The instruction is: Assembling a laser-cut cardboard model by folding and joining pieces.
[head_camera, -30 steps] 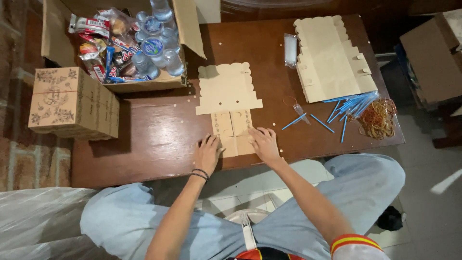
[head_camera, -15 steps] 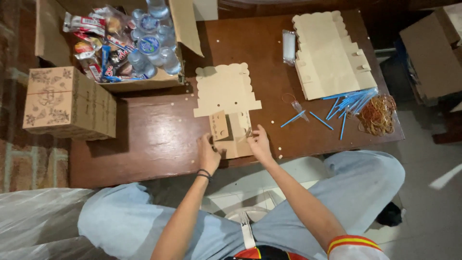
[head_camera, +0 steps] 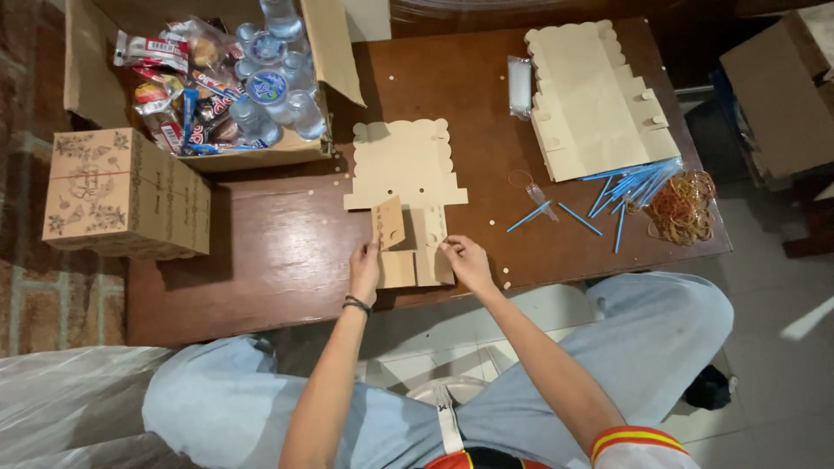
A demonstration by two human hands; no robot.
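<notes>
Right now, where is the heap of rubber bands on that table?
In the head view the rubber bands lie near the right edge of the brown table, just right of the blue straws and below the stack of flat cardboard cutouts.
</notes>
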